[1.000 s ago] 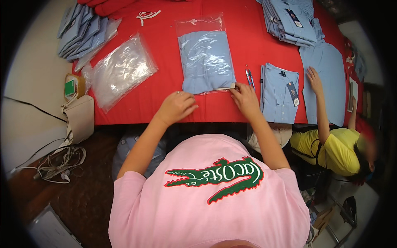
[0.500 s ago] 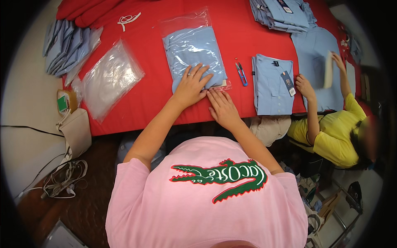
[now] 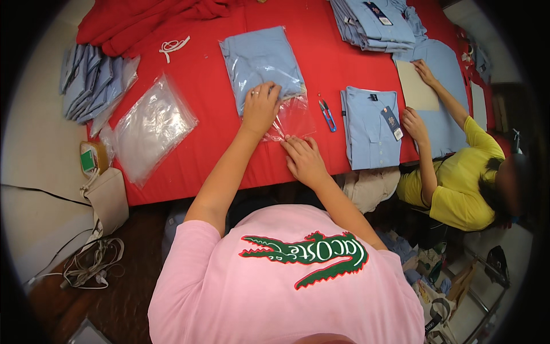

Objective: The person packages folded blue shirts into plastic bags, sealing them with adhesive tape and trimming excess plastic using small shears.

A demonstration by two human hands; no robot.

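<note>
A folded light blue shirt (image 3: 255,51) lies in a clear plastic bag (image 3: 298,117), filling its far part. The bag's near part is flat and creased, with red cloth showing through. My left hand (image 3: 262,109) lies on the shirt's near edge, fingers side by side over the plastic; its thumb is hidden. My right hand (image 3: 306,160) rests at the bag's near edge, fingers stretched out with tips pressing the plastic and thumb apart. Blue-handled thread snips (image 3: 328,117) lie to the right of the bag.
Clear bags (image 3: 154,126) lie to the left, beside bagged blue shirts (image 3: 91,80). A tagged folded shirt (image 3: 369,132) is at right, with a shirt stack (image 3: 372,28) behind it. A co-worker in yellow (image 3: 458,189) holds a pale card (image 3: 417,86) over another shirt.
The shirt has slid away from me to the bag's far end, my left hand moving with it. My right hand stays at the bag's near edge. The co-worker's card now lies flat on a shirt.
</note>
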